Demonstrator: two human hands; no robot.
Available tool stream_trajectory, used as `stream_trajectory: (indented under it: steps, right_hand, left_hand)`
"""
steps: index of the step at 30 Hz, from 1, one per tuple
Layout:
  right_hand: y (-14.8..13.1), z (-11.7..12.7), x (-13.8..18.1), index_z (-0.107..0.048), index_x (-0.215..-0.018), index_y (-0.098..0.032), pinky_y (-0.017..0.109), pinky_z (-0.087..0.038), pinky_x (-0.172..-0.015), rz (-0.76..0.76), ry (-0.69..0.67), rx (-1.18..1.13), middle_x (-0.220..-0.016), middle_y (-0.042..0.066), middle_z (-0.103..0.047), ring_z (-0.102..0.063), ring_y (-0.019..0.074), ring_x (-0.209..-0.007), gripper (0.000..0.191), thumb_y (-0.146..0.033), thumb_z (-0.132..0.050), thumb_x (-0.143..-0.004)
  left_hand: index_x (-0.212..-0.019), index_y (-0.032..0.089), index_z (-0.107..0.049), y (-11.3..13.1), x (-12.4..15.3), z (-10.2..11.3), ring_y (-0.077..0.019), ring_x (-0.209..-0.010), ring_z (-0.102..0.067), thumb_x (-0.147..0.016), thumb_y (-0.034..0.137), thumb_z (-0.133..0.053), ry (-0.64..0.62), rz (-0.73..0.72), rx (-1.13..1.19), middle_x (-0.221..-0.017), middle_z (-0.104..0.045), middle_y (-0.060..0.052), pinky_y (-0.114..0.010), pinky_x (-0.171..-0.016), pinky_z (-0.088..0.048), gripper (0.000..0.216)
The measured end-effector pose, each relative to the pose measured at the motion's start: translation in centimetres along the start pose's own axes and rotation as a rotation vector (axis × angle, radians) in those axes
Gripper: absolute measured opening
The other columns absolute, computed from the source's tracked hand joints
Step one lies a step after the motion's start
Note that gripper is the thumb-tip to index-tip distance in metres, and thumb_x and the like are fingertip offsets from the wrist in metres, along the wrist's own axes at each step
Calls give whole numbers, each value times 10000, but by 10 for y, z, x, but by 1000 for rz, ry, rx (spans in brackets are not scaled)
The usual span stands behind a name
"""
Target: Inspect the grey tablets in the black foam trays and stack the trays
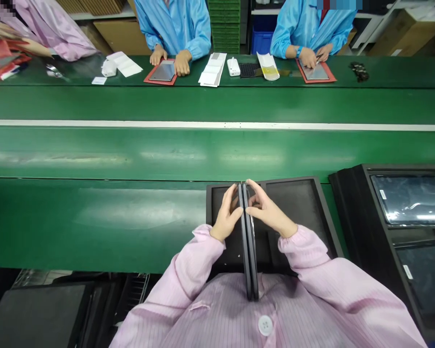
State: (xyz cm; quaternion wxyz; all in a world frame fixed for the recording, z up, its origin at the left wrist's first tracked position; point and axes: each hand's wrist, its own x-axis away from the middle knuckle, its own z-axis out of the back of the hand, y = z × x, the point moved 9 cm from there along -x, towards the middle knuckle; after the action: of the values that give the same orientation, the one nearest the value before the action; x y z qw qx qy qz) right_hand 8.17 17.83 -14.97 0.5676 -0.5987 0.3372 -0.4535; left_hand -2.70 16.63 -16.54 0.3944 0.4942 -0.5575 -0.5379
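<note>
Two tablets (pixel 249 251) upright, edge-on | left hand (pixel 226 215), right hand (pixel 266 210) gripping sides | black tray (pixel 311 203) beneath

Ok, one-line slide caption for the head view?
Left hand and right hand hold two thin dark panels upright, edge-on, over a black tray.
</note>
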Motion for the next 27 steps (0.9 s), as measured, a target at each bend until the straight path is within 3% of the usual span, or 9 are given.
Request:
stream_trajectory:
  steps: [2, 3, 6, 8, 11, 14, 17, 19, 27]
  right_hand:
    - [5, -7, 22, -312, -1428, -235, 426, -453, -924, 203, 137, 76, -1145, 96, -558, -537, 230, -1030, 684, -402, -578, -821]
    - [9, -13, 36, -345, -1414, -240, 453, -394, -1008, 298, 199, 114, -1299, 113, -483, -468, 250, -1176, 614, -454, -523, -867]
    - [31, -28, 63, -320, -1433, -255, 477, -279, -1106, 341, 361, 82, -1453, 91, -346, -317, 224, -1340, 496, -455, -283, -980]
    - [30, -27, 69, -282, -1450, -254, 463, -235, -1133, 303, 459, 18, -1487, 72, -298, -270, 194, -1367, 485, -414, -276, -992]
    - [-10, -17, 60, -389, -1397, -224, 403, -211, -1153, 328, 518, -57, -1479, 52, -323, -269, 169, -1368, 455, -368, -355, -967]
    - [-43, -12, 35, -536, -1275, -170, 354, -300, -1117, 171, 450, -202, -1360, 63, -490, -409, 181, -1290, 422, -325, -398, -907]
    - [-40, -13, 21, -571, -1227, -122, 339, -371, -1069, -153, 461, -335, -1279, 77, -563, -497, 196, -1211, 446, -227, -407, -826]
    - [-36, -14, 19, -575, -1217, -120, 321, -387, -1052, -267, 484, -370, -1261, 69, -577, -527, 189, -1177, 458, -178, -407, -795]
    - [-39, -11, 15, -577, -1202, -110, 284, -402, -1026, -330, 510, -304, -1235, 60, -596, -543, 168, -1151, 418, -143, -410, -820]
  left_hand:
    - [-1404, 278, -351, -12, 32, -8, -247, -1365, -311, -896, 507, -426, 68, -91, -53, -1481, -321, -95, -407, -1142, -268, 563]
    - [-1407, 301, -353, -18, 48, -13, -230, -1369, -307, -912, 503, -384, 96, -121, -84, -1475, -345, -72, -394, -1156, -236, 535]
    - [-1424, 325, -321, -26, 78, -22, -204, -1387, -271, -941, 471, -316, 197, -113, -138, -1496, -321, -39, -370, -1166, -217, 505]
    - [-1425, 324, -322, -10, 78, -25, -190, -1405, -218, -945, 447, -325, 254, -116, -159, -1518, -274, -21, -347, -1178, -178, 495]
    - [-1384, 283, -414, 33, 51, -25, -172, -1415, -174, -937, 445, -358, 303, -68, -124, -1507, -300, -10, -306, -1185, -137, 478]
    - [-1311, 223, -508, 56, 22, -25, -183, -1373, -301, -926, 452, -367, 348, 167, 2, -1444, -413, -37, -316, -1161, -231, 469]
    - [-1267, 219, -539, 57, 11, -25, -172, -1248, -482, -933, 363, -365, 435, 403, 131, -1340, -532, -43, -320, -1101, -343, 403]
    - [-1217, 229, -576, 52, 11, -26, -159, -1160, -554, -924, 338, -401, 490, 508, 230, -1242, -605, -30, -296, -1054, -394, 358]
    - [-1041, 211, -674, 46, 10, -29, -116, -919, -639, -904, 339, -477, 582, 636, 404, -915, -690, 9, -184, -834, -492, 273]
